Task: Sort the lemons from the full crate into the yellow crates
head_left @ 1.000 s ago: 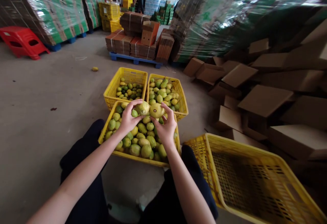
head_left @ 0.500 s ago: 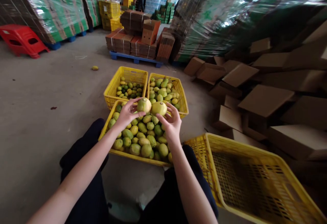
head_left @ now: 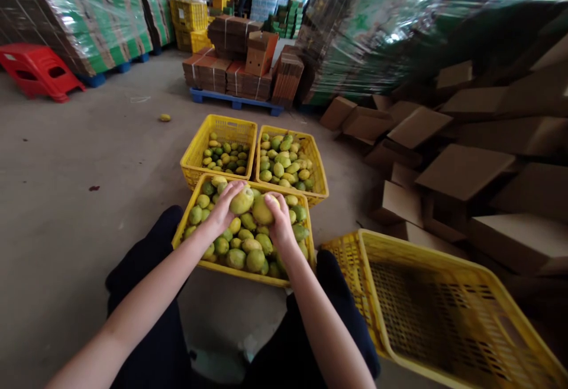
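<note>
My left hand (head_left: 223, 208) is closed around a yellow-green lemon (head_left: 242, 200), fingers over its far side. Close beside it, my right hand (head_left: 281, 221) grips a second lemon (head_left: 262, 210), and the two fruits nearly touch. Both hands are over the nearest yellow crate (head_left: 244, 275), which stands between my knees. Green and yellow lemons (head_left: 236, 258) fill this crate, and my hands and forearms hide part of them.
Behind stand two more yellow crates of lemons, a left one (head_left: 189, 168) and a fuller right one (head_left: 323, 179). At my right is an empty crate (head_left: 370, 294), with cardboard boxes (head_left: 464, 170) heaped beyond. A stray lemon (head_left: 164, 117) and red stool (head_left: 38, 73) are left.
Both hands have come down and nearer to me with their lemons, lower over the nearest crate. The lemons have been turned in the fingers.
</note>
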A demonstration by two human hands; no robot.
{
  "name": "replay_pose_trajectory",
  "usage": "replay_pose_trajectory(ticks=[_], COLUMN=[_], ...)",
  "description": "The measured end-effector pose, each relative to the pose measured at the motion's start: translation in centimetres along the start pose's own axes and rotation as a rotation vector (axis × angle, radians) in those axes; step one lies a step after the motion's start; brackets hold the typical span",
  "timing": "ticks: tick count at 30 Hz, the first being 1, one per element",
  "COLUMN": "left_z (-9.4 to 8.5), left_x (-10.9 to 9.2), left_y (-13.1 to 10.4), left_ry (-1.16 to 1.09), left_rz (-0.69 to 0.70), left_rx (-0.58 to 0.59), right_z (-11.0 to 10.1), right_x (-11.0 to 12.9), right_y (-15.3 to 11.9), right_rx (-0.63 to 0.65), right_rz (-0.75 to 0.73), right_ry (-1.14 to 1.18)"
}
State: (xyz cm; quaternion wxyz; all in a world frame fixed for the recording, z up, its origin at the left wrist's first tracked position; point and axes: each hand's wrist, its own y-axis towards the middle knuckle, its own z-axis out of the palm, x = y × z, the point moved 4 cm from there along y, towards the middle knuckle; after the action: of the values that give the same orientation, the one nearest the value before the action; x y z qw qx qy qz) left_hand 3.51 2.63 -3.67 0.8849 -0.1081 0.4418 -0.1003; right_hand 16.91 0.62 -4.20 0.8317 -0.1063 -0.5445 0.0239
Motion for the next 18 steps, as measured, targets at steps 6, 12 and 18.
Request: replay_pose_trajectory(ticks=[6,12,18], left_z=[0.1,-0.6,-0.5], left_x=[0.7,0.2,-0.4], left_y=[0.2,0.0,-0.1], left_ry=[-0.126,-0.405,-0.478], left_rz=[-0.295,-0.372,-0.367], left_rx=[0.021,-0.174,-0.216], right_z=[0.1,-1.1,-0.9], right_x=[-0.1,-0.3,-0.5], right_y=[0.4,1.6,1.3], right_rx=[-0.058,-0.077,-0.089], right_rz=[0.245,0.148,0.19], right_ry=[0.195,0.216,0.256])
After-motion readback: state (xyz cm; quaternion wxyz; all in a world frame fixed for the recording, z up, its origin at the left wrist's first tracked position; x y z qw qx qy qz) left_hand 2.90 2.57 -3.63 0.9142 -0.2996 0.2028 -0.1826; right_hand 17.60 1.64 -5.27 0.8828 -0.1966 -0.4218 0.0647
